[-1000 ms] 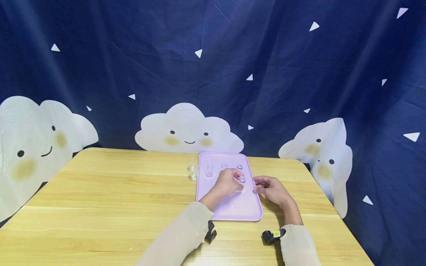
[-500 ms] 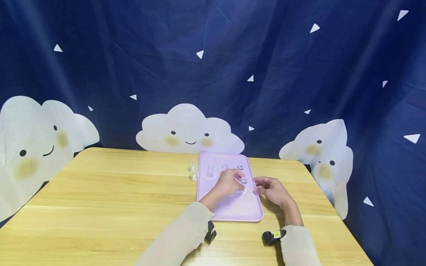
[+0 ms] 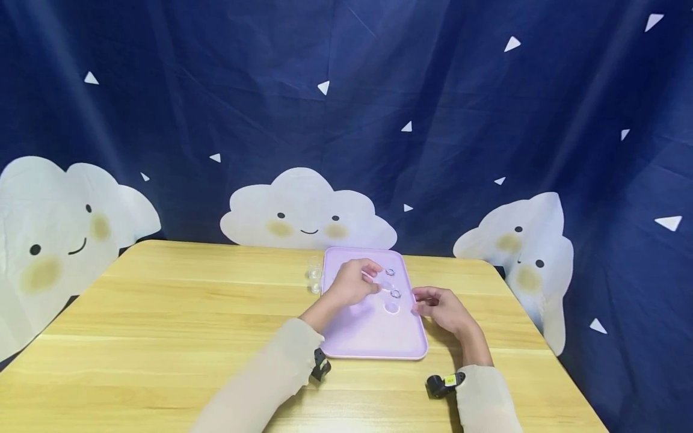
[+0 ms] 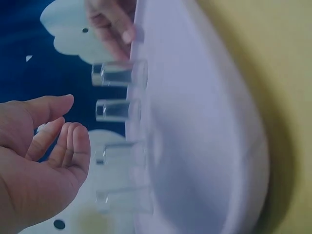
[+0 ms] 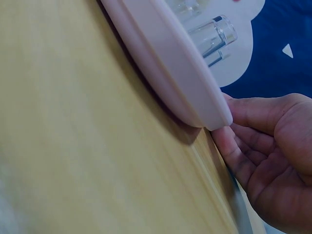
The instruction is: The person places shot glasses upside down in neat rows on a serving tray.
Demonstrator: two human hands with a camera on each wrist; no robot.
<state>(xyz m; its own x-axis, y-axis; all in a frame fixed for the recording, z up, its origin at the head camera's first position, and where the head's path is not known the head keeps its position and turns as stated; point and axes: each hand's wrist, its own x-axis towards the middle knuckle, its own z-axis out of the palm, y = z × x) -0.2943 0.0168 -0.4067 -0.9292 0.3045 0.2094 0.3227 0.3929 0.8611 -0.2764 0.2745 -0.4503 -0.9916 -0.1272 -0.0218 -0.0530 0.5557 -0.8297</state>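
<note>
My left hand (image 3: 354, 281) hovers over the left half of the lilac tray (image 3: 373, 343), fingers loosely bent and holding nothing. Several clear, thick-based small glasses stand upside down on the tray. The nearest glass (image 3: 396, 294) and one farther back (image 3: 390, 272) show right of that hand; it hides the others in the head view. In the left wrist view, the glasses line up beyond the fingertips, the closest-set glass (image 4: 118, 110) apart from them. My right hand (image 3: 444, 310) pinches the tray's right rim between thumb and fingers, as the right wrist view shows.
More clear glasses (image 3: 314, 275) stand on the wooden table (image 3: 189, 325) just outside the tray's left edge. Behind the table hangs a dark blue curtain (image 3: 271, 120) with cloud faces. A black wrist camera (image 3: 441, 386) sits on the right sleeve.
My left hand has let go of the near-right glass and moved left and back. That glass stays on the tray. The right hand has kept its place at the rim.
</note>
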